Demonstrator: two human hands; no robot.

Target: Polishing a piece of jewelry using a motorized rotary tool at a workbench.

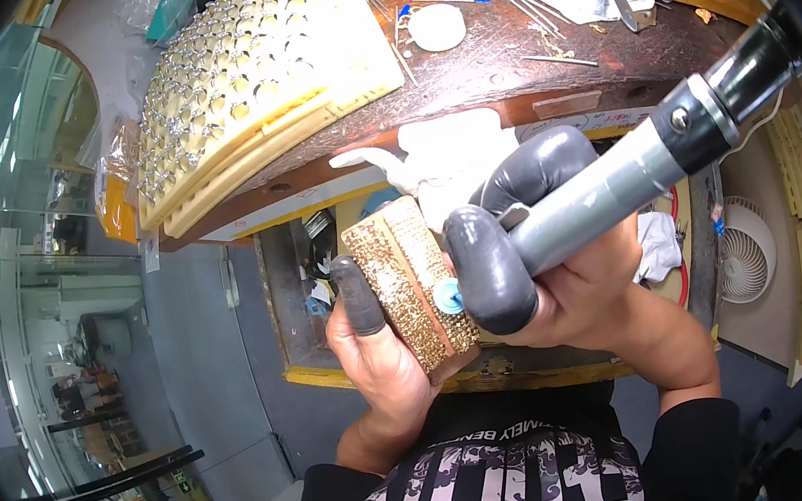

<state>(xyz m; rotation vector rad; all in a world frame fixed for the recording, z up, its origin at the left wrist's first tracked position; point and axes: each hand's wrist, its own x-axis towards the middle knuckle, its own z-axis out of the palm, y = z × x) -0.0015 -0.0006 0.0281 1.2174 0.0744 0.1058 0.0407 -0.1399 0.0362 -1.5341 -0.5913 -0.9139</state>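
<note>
My left hand (382,361), a black finger cot on its thumb, grips a brown block (412,284) by its side. Rough, glittering gold-coloured bands run along the block's face, with a smooth strip between them. My right hand (562,272) is closed round a grey rotary handpiece (603,196), with black cots on the thumb and a finger. At the handpiece's tip, a small pale-blue disc (448,297) lies against the block's right-hand band; whether it spins I cannot tell. Behind the block, a crumpled white cloth-like piece (457,150) sits at the bench edge.
A yellowish board (245,100) bearing many shiny rings stands on the wooden bench (499,66) at far left. Thin metal bits (558,61) and a round white piece (438,28) lie farther right. Below the bench is an open drawer (309,355); a white fan (745,251) stands right.
</note>
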